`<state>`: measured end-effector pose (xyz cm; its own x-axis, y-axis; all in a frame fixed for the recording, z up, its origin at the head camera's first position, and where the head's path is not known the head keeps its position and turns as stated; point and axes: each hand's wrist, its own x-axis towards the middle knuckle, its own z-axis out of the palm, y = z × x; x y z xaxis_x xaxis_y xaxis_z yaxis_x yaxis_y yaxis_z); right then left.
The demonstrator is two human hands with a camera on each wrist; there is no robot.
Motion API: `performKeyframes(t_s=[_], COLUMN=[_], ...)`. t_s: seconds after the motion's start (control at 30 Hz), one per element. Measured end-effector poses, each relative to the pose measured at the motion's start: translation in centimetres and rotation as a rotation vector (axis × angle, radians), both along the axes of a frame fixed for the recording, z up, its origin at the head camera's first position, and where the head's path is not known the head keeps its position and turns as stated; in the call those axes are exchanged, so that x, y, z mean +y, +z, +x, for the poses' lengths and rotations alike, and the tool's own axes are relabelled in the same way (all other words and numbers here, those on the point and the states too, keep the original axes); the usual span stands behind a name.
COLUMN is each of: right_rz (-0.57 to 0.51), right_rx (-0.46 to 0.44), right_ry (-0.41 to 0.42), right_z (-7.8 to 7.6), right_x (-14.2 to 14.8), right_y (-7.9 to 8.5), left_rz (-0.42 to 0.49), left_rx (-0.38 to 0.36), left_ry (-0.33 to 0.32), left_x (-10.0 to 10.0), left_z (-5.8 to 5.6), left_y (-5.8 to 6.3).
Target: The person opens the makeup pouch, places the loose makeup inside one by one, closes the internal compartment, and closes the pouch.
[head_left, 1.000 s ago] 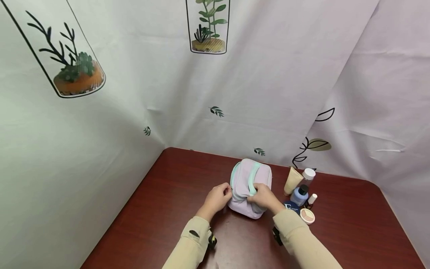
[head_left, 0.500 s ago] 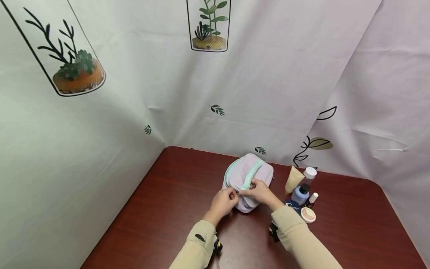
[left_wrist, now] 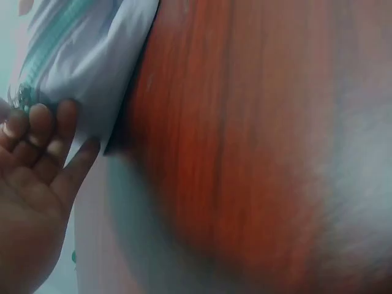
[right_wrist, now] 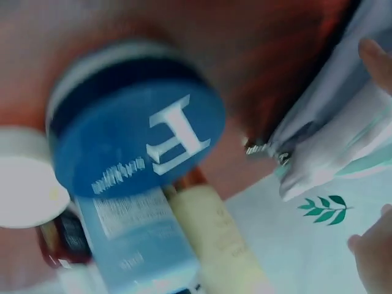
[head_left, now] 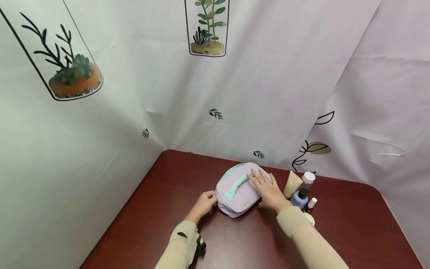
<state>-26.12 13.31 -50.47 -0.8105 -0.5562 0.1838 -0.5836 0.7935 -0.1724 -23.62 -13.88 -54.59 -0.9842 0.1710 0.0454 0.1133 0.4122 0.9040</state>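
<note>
A lilac zip pouch point(head_left: 248, 193) with a mint carry strap point(head_left: 235, 186) lies on the dark red table. At its left end my left hand point(head_left: 203, 204) pinches the zipper pull point(left_wrist: 23, 98), which the fingertips partly cover in the left wrist view. My right hand point(head_left: 271, 193) lies with spread fingers over the pouch's right side, its fingertips by the strap. Another metal zipper pull point(right_wrist: 266, 149) hangs from the pouch in the right wrist view.
Right of the pouch stand a cream tube point(head_left: 293, 183), a white-capped clear bottle point(head_left: 307, 178), a blue bottle point(head_left: 299, 199) and a small white-capped bottle point(head_left: 311, 203). A round blue compact point(right_wrist: 138, 131) and a pale round palette point(head_left: 309, 218) are partly hidden in the head view.
The pouch has turned and now shows its strap side more fully. My left hand has moved left with the zipper pull. My right hand has let go near the strap and spread out over the pouch.
</note>
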Motion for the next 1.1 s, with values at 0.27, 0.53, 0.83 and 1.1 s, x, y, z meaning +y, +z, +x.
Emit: performKeyframes(t_s=[0.27, 0.53, 0.83, 1.1], right_rz=[0.193, 0.057, -0.030, -0.037], right_rx=[-0.041, -0.197, -0.213, -0.129], right_ry=[0.110, 0.065, -0.137, -0.254], right_z=[-0.8, 0.4, 0.7, 0.1], right_x=[-1.6, -2.7, -2.3, -1.7], right_y=[1.0, 0.2, -0.3, -0.1], left_rz=[0.080, 0.018, -0.209, -0.364], left_rx=[-0.082, 0.014, 0.169, 0.242], left_ry=[-0.107, 0.106, 0.160, 0.166], left_x=[-1.3, -1.9, -1.4, -0.2], left_z=[-0.5, -0.5, -0.3, -1.0], left_y=[-0.5, -0.5, -0.2, -0.1])
